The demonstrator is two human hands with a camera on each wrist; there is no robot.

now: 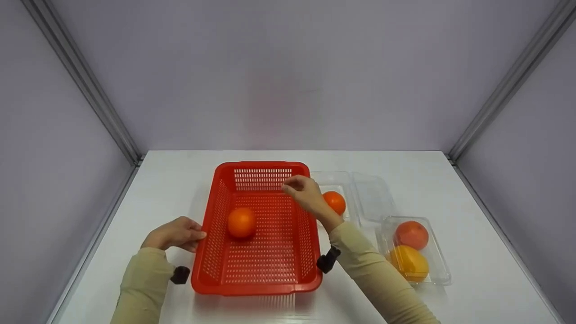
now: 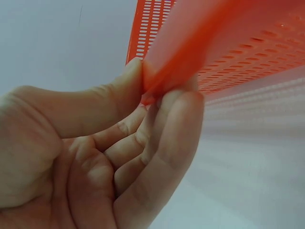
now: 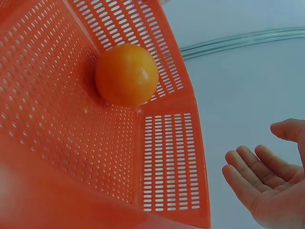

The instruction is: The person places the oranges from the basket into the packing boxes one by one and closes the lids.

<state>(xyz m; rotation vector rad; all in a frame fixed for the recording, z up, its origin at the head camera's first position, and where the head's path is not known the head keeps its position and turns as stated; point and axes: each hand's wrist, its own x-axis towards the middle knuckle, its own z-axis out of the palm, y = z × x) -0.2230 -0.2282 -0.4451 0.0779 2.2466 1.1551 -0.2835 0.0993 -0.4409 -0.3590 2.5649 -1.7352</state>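
A red perforated plastic basket (image 1: 258,265) takes up the middle of the head view, with one orange (image 1: 241,222) lying inside near its left wall. My left hand (image 1: 175,233) pinches the basket's left rim between thumb and fingers; the left wrist view shows the thumb (image 2: 102,107) against the red edge. Over the basket's right side hangs my right hand (image 1: 306,193), holding nothing. In the right wrist view its fingers (image 3: 252,169) are loosely bent and apart from the basket (image 3: 200,167). That view also shows the orange (image 3: 127,75) against the perforated wall.
Right of the basket, an open clear plastic box (image 1: 354,211) holds another orange fruit (image 1: 334,202), partly behind my right wrist. Its lid (image 1: 373,198) lies to the right. Nearer me, a second clear box (image 1: 438,265) holds a reddish fruit (image 1: 411,235) and a yellow one (image 1: 410,263).
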